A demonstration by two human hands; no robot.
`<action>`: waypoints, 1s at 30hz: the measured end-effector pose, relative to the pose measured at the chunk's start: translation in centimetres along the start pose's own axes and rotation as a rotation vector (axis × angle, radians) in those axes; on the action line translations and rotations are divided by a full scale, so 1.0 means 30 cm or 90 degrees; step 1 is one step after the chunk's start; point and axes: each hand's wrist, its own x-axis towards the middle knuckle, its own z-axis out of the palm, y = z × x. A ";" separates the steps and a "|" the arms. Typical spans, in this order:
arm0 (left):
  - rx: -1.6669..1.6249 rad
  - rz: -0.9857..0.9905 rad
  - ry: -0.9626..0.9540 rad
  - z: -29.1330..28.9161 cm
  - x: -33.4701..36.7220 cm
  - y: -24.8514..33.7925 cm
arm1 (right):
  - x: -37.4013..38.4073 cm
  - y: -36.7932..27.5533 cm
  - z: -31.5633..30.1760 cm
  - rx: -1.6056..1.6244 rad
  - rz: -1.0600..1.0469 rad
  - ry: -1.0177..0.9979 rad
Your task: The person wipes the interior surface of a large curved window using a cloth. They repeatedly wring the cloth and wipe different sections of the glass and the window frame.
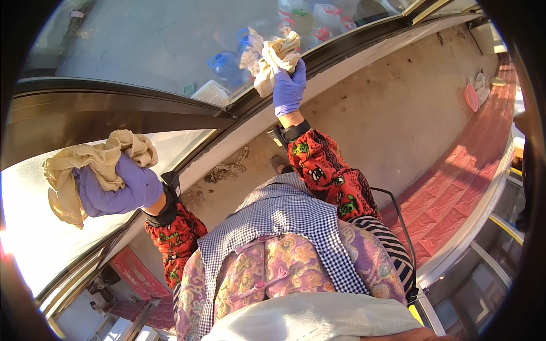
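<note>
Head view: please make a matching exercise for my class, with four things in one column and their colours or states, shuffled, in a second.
Things:
1. Gloves
2. Cloths
3. Sleeves
4. Window frame

Descriptions:
A. Red, with a busy pattern
B. Dark brown
C. Purple, worn on both hands
D. Cream and crumpled, one held in each hand

Right pairs: 1-C, 2-D, 3-A, 4-B.
</note>
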 end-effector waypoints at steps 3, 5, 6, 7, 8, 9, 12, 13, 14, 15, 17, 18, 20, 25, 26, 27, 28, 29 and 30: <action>-0.231 -0.142 -0.004 0.013 -0.009 0.017 | -0.012 0.049 0.009 -0.282 -0.150 0.031; -0.089 -0.136 0.066 0.017 -0.003 0.017 | -0.088 0.123 -0.026 -0.506 -0.267 -0.098; -0.010 -0.080 0.104 0.022 0.001 0.013 | -0.145 0.158 -0.060 -0.557 -0.189 -0.202; -0.026 -0.103 0.094 0.017 0.006 0.009 | -0.188 0.197 -0.085 -0.540 -0.155 -0.292; -0.068 -0.098 0.073 0.019 0.010 0.000 | -0.251 0.214 -0.125 -0.538 -0.158 -0.284; -0.033 -0.042 0.064 0.014 0.016 -0.011 | -0.316 0.224 -0.162 -0.512 -0.015 -0.208; -0.036 0.029 0.029 0.001 0.015 -0.044 | -0.421 0.235 -0.268 -0.103 0.347 0.020; -0.073 -0.007 0.010 -0.005 0.008 -0.049 | -0.431 0.255 -0.268 -0.092 0.351 0.056; -0.205 -0.070 -0.042 -0.007 0.006 -0.059 | -0.438 0.276 -0.261 -0.067 0.339 0.089; -0.323 -0.174 -0.088 -0.012 0.004 -0.064 | -0.425 0.305 -0.247 -0.146 0.433 0.116; -0.123 -0.009 -0.018 -0.011 0.009 -0.082 | -0.407 0.372 -0.187 -0.059 0.421 0.145; 0.000 0.080 0.024 -0.006 0.012 -0.091 | -0.390 0.398 -0.163 -0.040 0.390 0.161; 0.059 0.173 0.051 -0.006 0.017 -0.110 | -0.358 0.417 -0.156 -0.011 0.357 0.189; 0.086 0.104 0.127 -0.019 -0.022 -0.124 | -0.107 0.306 -0.286 -0.162 0.251 0.268; 0.064 0.078 0.126 -0.022 -0.026 -0.120 | -0.037 0.275 -0.319 -0.232 0.224 0.252; 0.042 0.053 0.125 -0.021 -0.026 -0.116 | 0.023 0.248 -0.350 -0.212 0.207 0.266; 0.090 0.085 0.113 -0.022 -0.017 -0.113 | 0.078 0.226 -0.379 -0.186 0.171 0.270; 0.138 0.117 0.101 -0.025 -0.004 -0.107 | 0.143 0.205 -0.411 -0.173 0.163 0.295; 0.161 0.202 0.087 -0.024 0.018 -0.105 | 0.191 0.188 -0.435 -0.170 0.170 0.329</action>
